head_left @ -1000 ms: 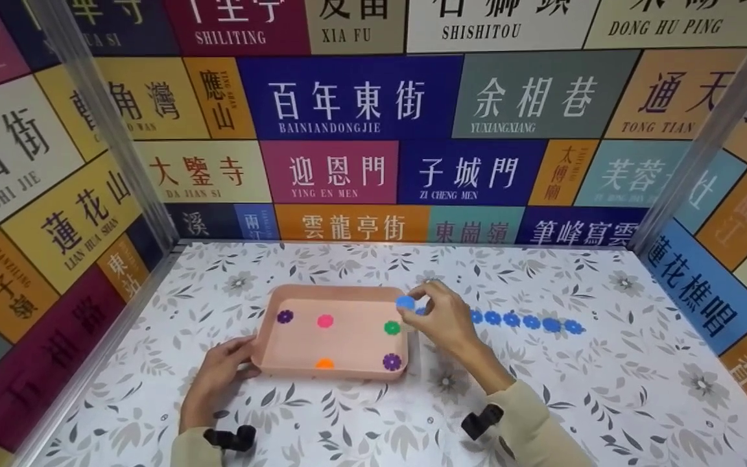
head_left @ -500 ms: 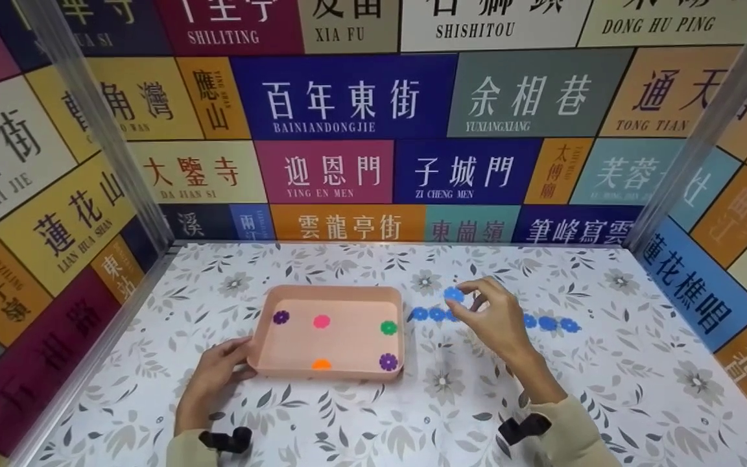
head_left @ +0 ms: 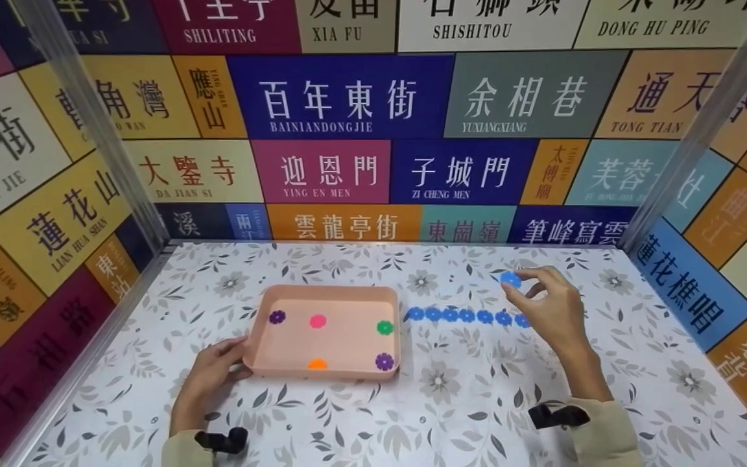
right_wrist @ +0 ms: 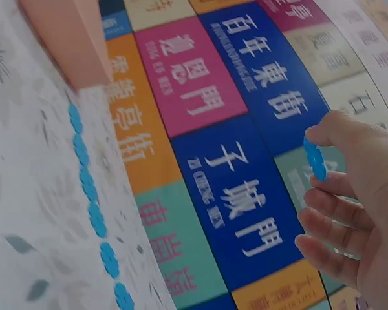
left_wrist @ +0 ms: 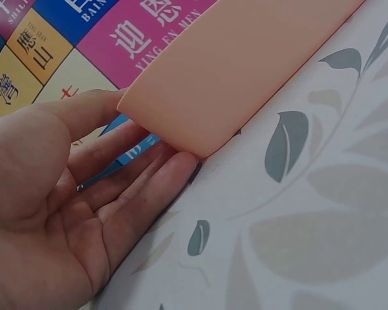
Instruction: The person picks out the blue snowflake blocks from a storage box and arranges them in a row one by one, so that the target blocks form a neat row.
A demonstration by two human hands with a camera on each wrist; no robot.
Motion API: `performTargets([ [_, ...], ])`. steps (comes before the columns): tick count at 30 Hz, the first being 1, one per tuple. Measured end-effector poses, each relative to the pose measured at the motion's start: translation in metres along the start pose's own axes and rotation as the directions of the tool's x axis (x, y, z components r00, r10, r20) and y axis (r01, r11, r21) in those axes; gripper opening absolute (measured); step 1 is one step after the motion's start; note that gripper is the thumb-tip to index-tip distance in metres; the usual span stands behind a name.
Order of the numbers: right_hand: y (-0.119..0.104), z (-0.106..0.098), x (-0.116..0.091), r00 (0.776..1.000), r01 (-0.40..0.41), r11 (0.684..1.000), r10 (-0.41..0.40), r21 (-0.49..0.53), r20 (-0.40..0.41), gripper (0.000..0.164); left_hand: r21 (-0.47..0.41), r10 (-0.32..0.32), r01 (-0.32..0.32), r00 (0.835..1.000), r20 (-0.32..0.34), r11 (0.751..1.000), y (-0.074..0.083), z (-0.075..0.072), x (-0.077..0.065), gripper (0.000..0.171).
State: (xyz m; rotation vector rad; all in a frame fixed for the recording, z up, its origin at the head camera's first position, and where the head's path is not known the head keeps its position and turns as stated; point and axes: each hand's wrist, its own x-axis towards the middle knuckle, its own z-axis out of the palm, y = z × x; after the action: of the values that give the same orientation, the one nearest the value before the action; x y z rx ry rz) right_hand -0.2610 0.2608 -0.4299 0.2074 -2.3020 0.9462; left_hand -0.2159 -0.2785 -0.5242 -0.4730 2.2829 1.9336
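My right hand (head_left: pixel 552 308) pinches a blue flower-shaped disc (head_left: pixel 510 280) between thumb and index finger, raised above the table. In the right wrist view that disc (right_wrist: pixel 315 160) appears nearly edge-on, and the other fingers are loosely bent. Below it a row of blue flower-shaped discs (head_left: pixel 450 314) runs rightward from beside the pink tray (head_left: pixel 347 347); my right hand hides its far end. My left hand (head_left: pixel 208 376) touches the tray's near left corner. In the left wrist view its loosely extended fingertips (left_wrist: pixel 187 166) meet the tray's outer wall (left_wrist: pixel 207 90).
Inside the tray lie two purple discs (head_left: pixel 277 317), a pink one (head_left: pixel 318 321), a green one (head_left: pixel 384 327) and a partly hidden orange one (head_left: pixel 317 364). A leaf-patterned cloth (head_left: pixel 464 415) covers the table. Panels with lettering (head_left: pixel 341 97) stand behind and at both sides.
My right hand has moved right, from the tray's right edge along the row, carrying the blue disc. More of the row's left part now shows. The left hand stays at the tray.
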Motion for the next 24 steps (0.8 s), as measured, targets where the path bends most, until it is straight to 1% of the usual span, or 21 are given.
performTargets([
  [4,0.017,-0.012,0.001,0.998,-0.056,0.995,0.052,-0.079,-0.044,0.029,0.003,0.009,-0.009,1.000,0.001,1.000,0.000,0.000,-0.001,0.057],
  [7,0.032,-0.020,0.000,0.993,-0.112,0.981,0.104,-0.160,-0.057,0.034,0.010,0.021,-0.021,1.000,0.001,1.000,0.000,0.000,-0.002,0.057],
  [10,0.047,-0.027,0.001,0.981,-0.195,0.962,0.189,-0.193,-0.047,0.039,0.028,0.014,-0.014,1.000,0.000,1.000,0.001,0.001,-0.001,0.058],
  [12,0.056,-0.032,0.000,0.967,-0.255,0.946,0.254,-0.198,-0.031,0.043,0.038,0.008,-0.008,1.000,0.000,0.999,0.001,0.001,-0.001,0.059],
  [17,0.081,-0.041,-0.002,0.917,-0.390,0.899,0.398,-0.201,0.004,0.053,0.042,-0.002,0.002,1.000,0.006,0.999,0.001,0.000,0.001,0.059],
  [21,0.098,-0.045,-0.007,0.864,-0.482,0.849,0.501,-0.215,0.044,0.060,0.055,-0.004,0.003,1.000,0.009,0.998,0.001,0.000,0.001,0.059],
  [24,0.108,-0.047,-0.009,0.827,-0.520,0.818,0.554,-0.246,0.096,0.065,0.071,-0.005,0.005,1.000,0.008,0.997,0.001,0.000,0.000,0.058],
])
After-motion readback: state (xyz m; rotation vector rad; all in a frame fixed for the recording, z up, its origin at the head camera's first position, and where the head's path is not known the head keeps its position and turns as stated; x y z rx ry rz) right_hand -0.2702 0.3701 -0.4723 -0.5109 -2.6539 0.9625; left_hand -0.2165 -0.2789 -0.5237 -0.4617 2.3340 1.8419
